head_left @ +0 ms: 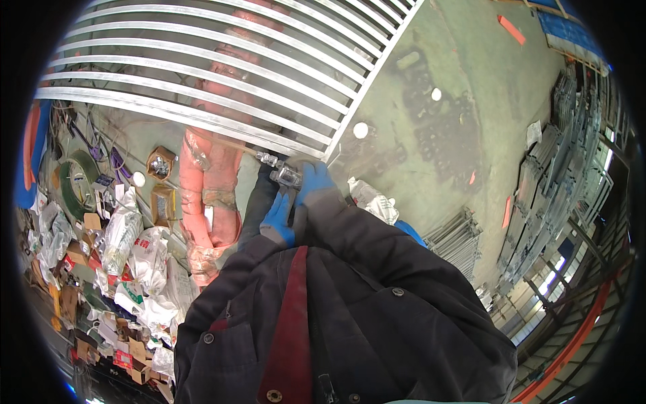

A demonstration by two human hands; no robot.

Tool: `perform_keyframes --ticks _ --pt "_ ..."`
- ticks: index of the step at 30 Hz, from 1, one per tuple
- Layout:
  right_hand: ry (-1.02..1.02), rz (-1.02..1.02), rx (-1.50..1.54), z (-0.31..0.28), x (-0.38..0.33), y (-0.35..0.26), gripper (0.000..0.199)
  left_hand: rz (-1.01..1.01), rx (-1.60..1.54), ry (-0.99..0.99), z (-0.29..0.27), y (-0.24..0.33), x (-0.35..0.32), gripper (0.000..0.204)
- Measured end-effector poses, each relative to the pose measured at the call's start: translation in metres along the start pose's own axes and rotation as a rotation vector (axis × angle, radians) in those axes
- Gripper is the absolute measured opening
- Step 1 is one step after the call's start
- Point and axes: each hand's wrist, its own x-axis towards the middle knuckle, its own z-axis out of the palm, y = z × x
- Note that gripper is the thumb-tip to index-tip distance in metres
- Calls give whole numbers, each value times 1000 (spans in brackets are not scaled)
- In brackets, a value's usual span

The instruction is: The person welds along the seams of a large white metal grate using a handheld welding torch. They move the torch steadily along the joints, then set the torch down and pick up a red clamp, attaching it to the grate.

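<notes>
Both my hands wear blue and grey work gloves and are close together in front of my chest. My right hand (pixel 315 179) wraps round the right side of a silvery hand-held air tool (pixel 289 177). Just below and to the left, my left hand (pixel 278 221) grips the tool's lower part, its fingers partly hidden. A metal hose coupling (pixel 267 159) joins the tool at its upper left, and a thin hose runs from it toward the left. Right beyond the tool lies the near corner of a white metal frame (pixel 323 156) with many parallel bars; whether they touch I cannot tell.
Pink wrapped bundles (pixel 210 175) extend under the frame. To the left lie plastic bags (pixel 149 259), cardboard boxes and a green coil (pixel 75 182). Stacks of metal bars (pixel 538 195) stand at right; a white sack (pixel 372 200) lies near my right arm.
</notes>
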Motion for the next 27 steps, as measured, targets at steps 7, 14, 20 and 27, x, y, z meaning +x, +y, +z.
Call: perform_keyframes --ticks 7,14,20,27 --pt "67 -64 7 10 9 -2 56 -61 18 18 2 10 10 68" --pt "-37 32 34 4 15 -3 52 -97 67 -12 1 6 15 70" --pt "42 -119 0 14 18 1 54 -43 61 60 -4 11 13 71" --pt "-45 5 23 13 20 -4 57 -29 50 70 -6 11 15 69"
